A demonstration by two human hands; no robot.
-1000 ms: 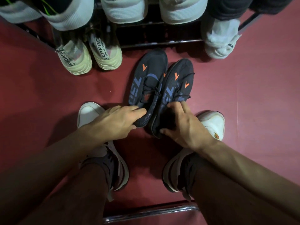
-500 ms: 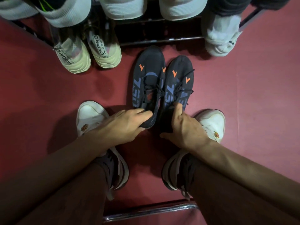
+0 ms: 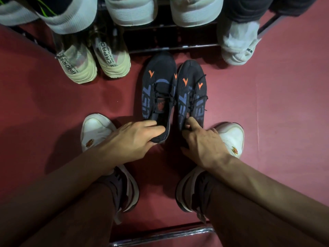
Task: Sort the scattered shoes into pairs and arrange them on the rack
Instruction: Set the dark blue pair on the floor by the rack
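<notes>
Two dark sneakers lie side by side on the red floor (image 3: 53, 113), toes toward twelve o'clock, at the rack (image 3: 174, 46). The left hand (image 3: 128, 139) pinches the heel of the left dark sneaker (image 3: 158, 86). The right hand (image 3: 203, 141) seems to grip the right dark sneaker (image 3: 192, 90) by its collar, though shadow hides the fingers. Cream sneakers (image 3: 99, 66) sit at ten o'clock.

Maroon floor (image 3: 276, 113), chrome bar (image 3: 160, 236) near bottom edge

Dim indoor light, dark corners, soft shadows underfoot, wide-angle edge bending
</notes>
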